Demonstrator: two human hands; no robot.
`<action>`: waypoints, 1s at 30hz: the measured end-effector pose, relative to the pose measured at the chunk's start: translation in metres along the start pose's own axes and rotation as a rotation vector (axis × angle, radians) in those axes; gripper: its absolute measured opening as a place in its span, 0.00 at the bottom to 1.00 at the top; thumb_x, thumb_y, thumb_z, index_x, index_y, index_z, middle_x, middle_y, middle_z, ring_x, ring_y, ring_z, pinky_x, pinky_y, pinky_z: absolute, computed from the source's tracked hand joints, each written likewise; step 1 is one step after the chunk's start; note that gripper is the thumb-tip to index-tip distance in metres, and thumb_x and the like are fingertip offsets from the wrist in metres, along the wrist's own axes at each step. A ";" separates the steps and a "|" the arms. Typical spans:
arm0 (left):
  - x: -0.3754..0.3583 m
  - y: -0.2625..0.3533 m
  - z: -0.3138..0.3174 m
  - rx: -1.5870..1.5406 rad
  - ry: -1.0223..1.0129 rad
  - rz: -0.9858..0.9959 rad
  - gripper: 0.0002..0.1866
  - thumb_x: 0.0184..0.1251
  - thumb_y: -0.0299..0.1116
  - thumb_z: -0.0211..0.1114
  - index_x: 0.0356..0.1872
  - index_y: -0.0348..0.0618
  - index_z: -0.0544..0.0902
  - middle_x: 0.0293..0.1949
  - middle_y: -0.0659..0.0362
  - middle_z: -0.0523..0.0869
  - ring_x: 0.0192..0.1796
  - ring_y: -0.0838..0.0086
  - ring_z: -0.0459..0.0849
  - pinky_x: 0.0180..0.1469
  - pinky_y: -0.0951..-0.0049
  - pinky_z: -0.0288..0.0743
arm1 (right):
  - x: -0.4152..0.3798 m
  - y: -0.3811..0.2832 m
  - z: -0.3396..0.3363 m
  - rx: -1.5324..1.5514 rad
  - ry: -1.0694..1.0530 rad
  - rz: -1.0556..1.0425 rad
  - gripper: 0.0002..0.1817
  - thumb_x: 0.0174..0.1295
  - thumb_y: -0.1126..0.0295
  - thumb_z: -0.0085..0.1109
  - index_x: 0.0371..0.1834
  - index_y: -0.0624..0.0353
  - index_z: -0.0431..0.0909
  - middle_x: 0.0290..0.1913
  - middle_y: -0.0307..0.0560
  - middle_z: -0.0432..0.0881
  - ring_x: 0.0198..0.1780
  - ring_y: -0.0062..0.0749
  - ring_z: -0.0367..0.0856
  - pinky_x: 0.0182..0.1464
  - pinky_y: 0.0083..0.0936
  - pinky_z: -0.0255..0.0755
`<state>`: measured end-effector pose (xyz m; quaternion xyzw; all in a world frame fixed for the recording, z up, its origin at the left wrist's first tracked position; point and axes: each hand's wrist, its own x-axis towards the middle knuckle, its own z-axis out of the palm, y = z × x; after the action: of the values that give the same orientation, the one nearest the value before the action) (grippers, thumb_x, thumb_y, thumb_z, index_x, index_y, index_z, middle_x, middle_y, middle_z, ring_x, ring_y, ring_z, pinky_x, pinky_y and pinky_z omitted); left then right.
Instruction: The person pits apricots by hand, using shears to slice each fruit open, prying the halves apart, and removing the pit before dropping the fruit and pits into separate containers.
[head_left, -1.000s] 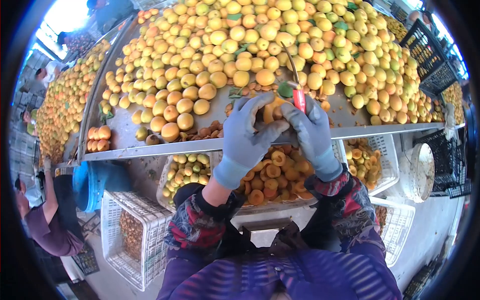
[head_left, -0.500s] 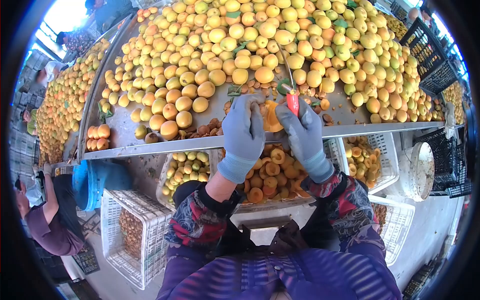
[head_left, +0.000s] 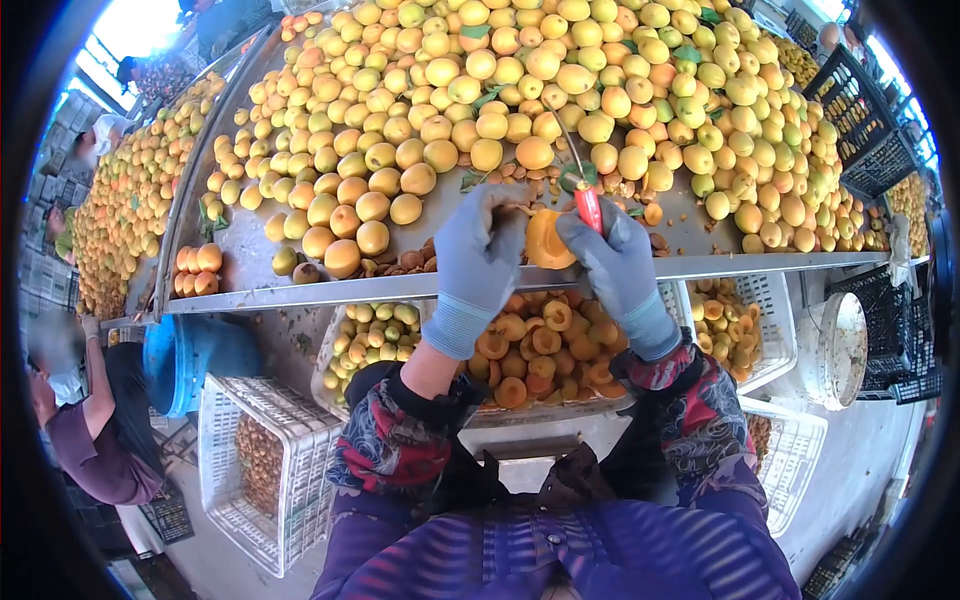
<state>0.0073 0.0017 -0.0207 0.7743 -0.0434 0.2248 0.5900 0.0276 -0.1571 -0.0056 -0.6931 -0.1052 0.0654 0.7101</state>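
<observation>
My left hand (head_left: 474, 255), in a grey glove, has its fingers bent beside an opened apricot half (head_left: 547, 240); its fingertips are at the fruit's upper left edge. My right hand (head_left: 612, 262), gloved too, grips a red-handled knife (head_left: 588, 207) whose thin blade points up toward the fruit pile. The right fingertips also touch the apricot's right side. Both hands are over the front edge of the metal table (head_left: 700, 266). Whole apricots (head_left: 485, 154) are heaped behind them. Below the hands a crate holds opened apricot halves (head_left: 540, 345).
A crate of whole fruit (head_left: 378, 335) is below left, near a blue barrel (head_left: 200, 360) and a white crate of pits (head_left: 270, 470). White buckets (head_left: 835, 350) and black crates (head_left: 855, 110) are at the right. A seated co-worker (head_left: 105, 450) is at the far left.
My left hand has drawn slightly left and down, away from the knife hand, and more of the opened apricot shows between them. The knife has tilted a little.
</observation>
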 end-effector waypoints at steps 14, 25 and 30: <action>0.022 -0.020 -0.105 1.145 -0.028 -0.184 0.19 0.52 0.30 0.69 0.47 0.47 0.79 0.44 0.55 0.81 0.49 0.60 0.81 0.48 0.61 0.75 | 0.000 -0.005 -0.034 0.023 -0.327 0.146 0.10 0.64 0.70 0.56 0.41 0.65 0.79 0.21 0.33 0.75 0.18 0.13 0.70 0.20 0.11 0.60; 0.023 -0.029 -0.113 0.082 0.056 -0.320 0.20 0.60 0.31 0.61 0.53 0.39 0.74 0.40 0.54 0.84 0.39 0.67 0.84 0.40 0.68 0.78 | -0.005 -0.021 -0.018 0.027 -0.197 0.131 0.13 0.68 0.65 0.49 0.44 0.62 0.78 0.21 0.35 0.75 0.15 0.13 0.67 0.18 0.11 0.57; 0.020 -0.012 -0.078 -0.933 0.000 -0.380 0.25 0.65 0.40 0.61 0.60 0.37 0.71 0.45 0.56 0.82 0.39 0.72 0.82 0.42 0.69 0.78 | -0.007 -0.014 -0.012 0.043 -0.193 0.079 0.18 0.71 0.56 0.46 0.43 0.59 0.77 0.19 0.36 0.75 0.13 0.12 0.62 0.16 0.11 0.55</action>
<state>0.0061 0.0819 -0.0079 0.4222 0.0025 0.0697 0.9038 0.0229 -0.1704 0.0081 -0.6718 -0.1444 0.1619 0.7082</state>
